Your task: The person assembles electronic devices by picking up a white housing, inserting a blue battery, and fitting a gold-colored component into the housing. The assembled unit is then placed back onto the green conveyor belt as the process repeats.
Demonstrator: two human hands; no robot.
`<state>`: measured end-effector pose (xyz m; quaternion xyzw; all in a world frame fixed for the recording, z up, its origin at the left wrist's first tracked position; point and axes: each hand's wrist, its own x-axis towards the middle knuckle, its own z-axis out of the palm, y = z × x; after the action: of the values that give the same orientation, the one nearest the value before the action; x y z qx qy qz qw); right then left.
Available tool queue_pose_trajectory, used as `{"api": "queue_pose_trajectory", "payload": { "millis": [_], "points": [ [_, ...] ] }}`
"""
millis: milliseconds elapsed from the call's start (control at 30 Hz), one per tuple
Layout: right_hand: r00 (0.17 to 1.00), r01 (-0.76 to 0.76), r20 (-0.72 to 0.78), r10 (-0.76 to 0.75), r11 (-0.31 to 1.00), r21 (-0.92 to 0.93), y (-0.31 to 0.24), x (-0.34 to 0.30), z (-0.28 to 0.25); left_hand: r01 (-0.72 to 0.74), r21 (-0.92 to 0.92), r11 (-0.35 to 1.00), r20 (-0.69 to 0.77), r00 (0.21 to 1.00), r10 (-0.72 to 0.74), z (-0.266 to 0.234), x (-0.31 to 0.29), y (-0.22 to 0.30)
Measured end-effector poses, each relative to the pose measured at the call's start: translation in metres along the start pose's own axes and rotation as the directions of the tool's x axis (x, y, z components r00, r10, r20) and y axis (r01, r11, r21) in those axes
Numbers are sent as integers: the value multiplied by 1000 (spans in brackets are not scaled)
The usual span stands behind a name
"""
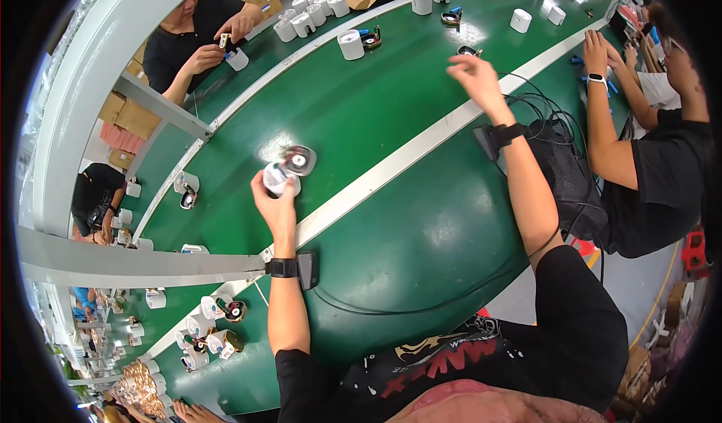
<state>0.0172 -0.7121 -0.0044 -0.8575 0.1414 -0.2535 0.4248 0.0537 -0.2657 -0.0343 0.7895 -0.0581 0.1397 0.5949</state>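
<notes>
My left hand (276,206) grips a white rounded plastic housing (275,176) just beyond the pale rail. Against the housing's far side is a dark round part with a pale rim (300,160); motion blur hides how the two join. Farther off to the right, my right hand (478,84) hovers over the green belt with its fingers apart and nothing visible in them. Just past its fingertips sits a small dark assembly (468,51), partly covered by the hand. Each wrist wears a black strap with a small box.
A pale rail (406,151) divides the belt from my green worktop (429,235). Housings with wired parts (214,325) cluster at lower left. A grey metal post (143,261) stands left. Black cables and a mesh bag (560,171) lie right. Co-workers sit across and at right.
</notes>
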Motion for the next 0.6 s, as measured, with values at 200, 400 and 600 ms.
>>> {"api": "queue_pose_trajectory", "payload": {
  "millis": [200,400,600],
  "points": [
    [840,-338,-264,474,838,429,95,13,-9,37,122,992,-137,990,-20,1,2,-6],
    [942,-186,-279,185,982,26,82,23,7,66,199,978,-195,980,-26,-5,2,-7],
    [971,34,-215,-104,950,-310,113,40,12,-30,204,979,-227,971,77,1,0,-6]
  ]
}}
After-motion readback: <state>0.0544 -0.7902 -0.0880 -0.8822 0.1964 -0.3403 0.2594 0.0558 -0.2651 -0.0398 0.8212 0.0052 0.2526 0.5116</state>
